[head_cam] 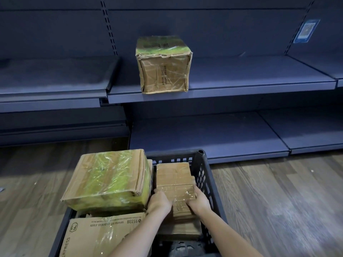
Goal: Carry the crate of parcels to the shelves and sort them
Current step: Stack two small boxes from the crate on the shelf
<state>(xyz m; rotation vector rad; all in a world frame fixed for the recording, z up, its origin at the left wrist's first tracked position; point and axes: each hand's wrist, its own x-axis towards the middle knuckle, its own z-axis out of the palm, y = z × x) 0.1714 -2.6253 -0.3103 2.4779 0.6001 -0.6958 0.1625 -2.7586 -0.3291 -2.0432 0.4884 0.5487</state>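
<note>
fingers (199, 193) curled round both sides of the flat parcel (173, 179) | lower middle, long axis running away | crate (204, 175) right side, shelf (232, 86) straight above

crate (203, 175) before the shelves (241, 86), one box (164, 65) on a shelf.

Dark wood-plank floor (278, 191), dim light, blue label (307, 31) on the dark back wall (55, 30)
</note>
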